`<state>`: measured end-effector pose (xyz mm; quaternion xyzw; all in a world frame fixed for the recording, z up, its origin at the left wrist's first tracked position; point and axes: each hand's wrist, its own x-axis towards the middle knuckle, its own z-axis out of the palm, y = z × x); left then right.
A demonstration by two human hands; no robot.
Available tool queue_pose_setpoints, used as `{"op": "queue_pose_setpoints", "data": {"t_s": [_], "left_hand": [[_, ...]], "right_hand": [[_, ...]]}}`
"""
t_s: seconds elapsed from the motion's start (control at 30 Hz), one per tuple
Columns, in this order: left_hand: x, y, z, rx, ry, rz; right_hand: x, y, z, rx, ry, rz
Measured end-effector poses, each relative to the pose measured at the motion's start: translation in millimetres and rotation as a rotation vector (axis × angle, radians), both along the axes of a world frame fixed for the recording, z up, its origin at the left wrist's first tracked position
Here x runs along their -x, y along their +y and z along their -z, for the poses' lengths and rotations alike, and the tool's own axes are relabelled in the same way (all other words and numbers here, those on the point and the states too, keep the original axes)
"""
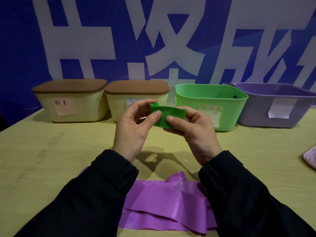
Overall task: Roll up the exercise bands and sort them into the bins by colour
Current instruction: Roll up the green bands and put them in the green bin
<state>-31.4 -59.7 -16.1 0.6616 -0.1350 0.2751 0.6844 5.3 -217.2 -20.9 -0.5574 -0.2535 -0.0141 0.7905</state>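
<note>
Green exercise band is being held above the bench, in front of the bins, one end already curled into a small roll at its left. It is being pinched by the left hand, thumb on the near face and fingers curled round behind the rolled end. The flat part is being gripped by the right hand, thumb pressed on top and fingers underneath. Purple band is lying loose and unrolled on the bench near edge, between the black sleeves. At the back, four bins are being shown in a row: two cream bins with brown lids, an open green bin, an open purple bin, each with a paper label.
</note>
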Motion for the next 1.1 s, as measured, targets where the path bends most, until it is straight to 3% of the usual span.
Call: {"op": "queue_pose_setpoints", "data": {"t_s": [0.4, 0.73, 0.93, 1.1], "left_hand": [[-0.5, -8.2, 5.0, -0.153, -0.015, 0.042], [-6.1, -5.9, 9.8, -0.028, 0.094, -0.142], [-3.4, -8.1, 7.7, 0.008, 0.141, -0.046], [-5.4, -4.1, 5.9, 0.059, 0.126, -0.024]], "right_hand": [[-1.3, 1.4, 1.7, -0.006, -0.027, 0.057], [-3.9, 4.7, 6.5, 0.087, -0.088, 0.068], [-1.3, 3.7, 6.3, 0.165, -0.122, 0.104], [1.1, 1.8, 1.0, 0.064, -0.034, 0.142]]}}
